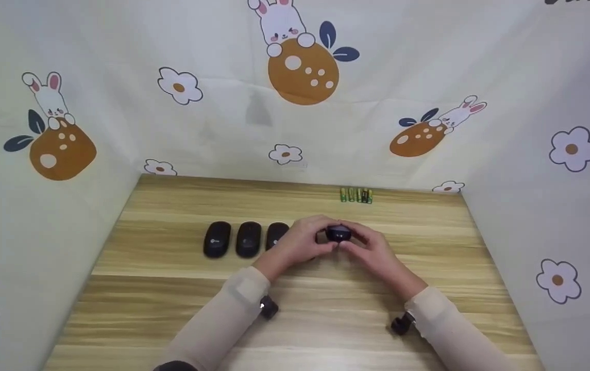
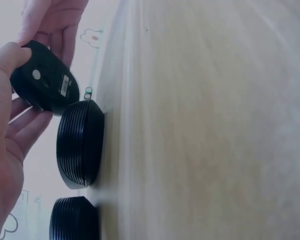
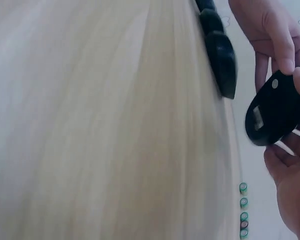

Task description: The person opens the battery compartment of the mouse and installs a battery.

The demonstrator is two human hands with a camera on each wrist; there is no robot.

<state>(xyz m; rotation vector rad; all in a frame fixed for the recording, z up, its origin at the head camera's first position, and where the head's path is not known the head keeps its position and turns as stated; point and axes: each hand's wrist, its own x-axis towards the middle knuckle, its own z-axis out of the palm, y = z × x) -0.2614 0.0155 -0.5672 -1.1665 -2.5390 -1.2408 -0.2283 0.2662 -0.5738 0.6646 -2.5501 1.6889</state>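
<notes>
A person holds a black mouse (image 1: 338, 233) up above the wooden worktop (image 1: 325, 330), a bit right of the middle and closer to the far edge than to the near edge; the left hand (image 1: 305, 239) grips it on its left side, with the thumb and fingers bent round it; the right hand (image 1: 377, 252) grips the same mouse from the right side, with its thumb near the left thumb. The mouse is tipped, so both wrist views show its flat bottom; there is a small round pale spot there, and a pale label too.

3 more black mice sit in a row on the left half of the worktop; the 1st mouse (image 1: 217, 239) is closest to the left edge, the 2nd mouse (image 1: 248, 239) is just beside it, and the 3rd mouse (image 1: 276, 234) is partly hidden by the left hand; 5 small green batteries (image 1: 352, 195) are in a row near the far edge, right of its middle; behind is a pale cloth (image 1: 212, 41) with bunnies, oranges and flowers on it.
</notes>
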